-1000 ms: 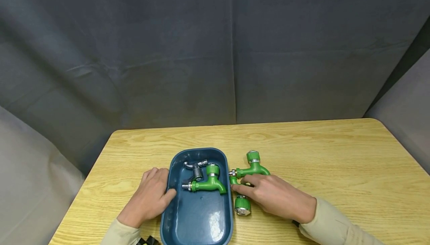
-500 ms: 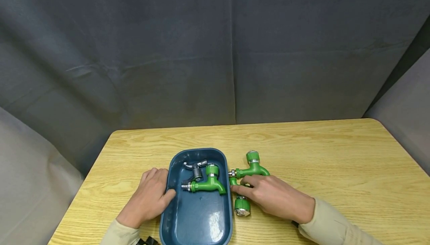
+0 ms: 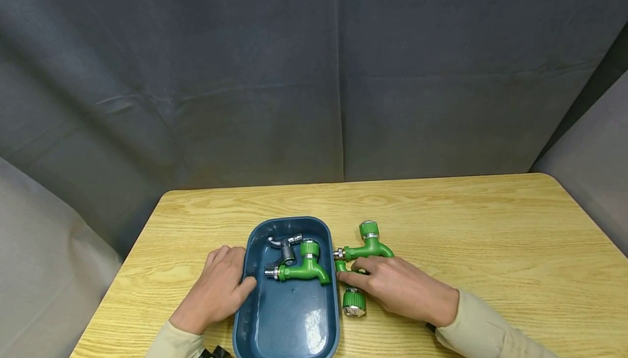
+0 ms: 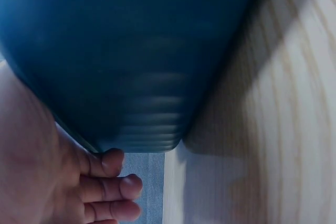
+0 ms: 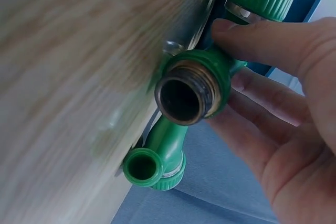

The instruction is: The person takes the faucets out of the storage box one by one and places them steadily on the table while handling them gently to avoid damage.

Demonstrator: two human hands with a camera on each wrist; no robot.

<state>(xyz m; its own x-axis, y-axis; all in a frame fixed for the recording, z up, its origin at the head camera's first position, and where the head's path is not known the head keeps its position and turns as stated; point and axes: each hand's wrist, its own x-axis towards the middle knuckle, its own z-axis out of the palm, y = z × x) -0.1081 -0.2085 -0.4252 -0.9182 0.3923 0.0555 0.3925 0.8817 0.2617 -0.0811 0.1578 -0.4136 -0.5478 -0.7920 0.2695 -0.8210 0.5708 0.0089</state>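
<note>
A dark blue tray lies on the table. My left hand holds its left rim, thumb over the edge and fingers along the outside wall, as the left wrist view partly shows. Inside the tray are a green tap and a metal tap. Right of the tray, my right hand grips a second green tap between thumb and fingers. The right wrist view shows that tap's threaded end; my hand hides its middle in the head view. A third green tap lies just behind it.
The wooden table extends right and behind the tray. A grey cloth hangs beyond its far edge, with paler cloth at the left side. Something small and black shows by the left cuff.
</note>
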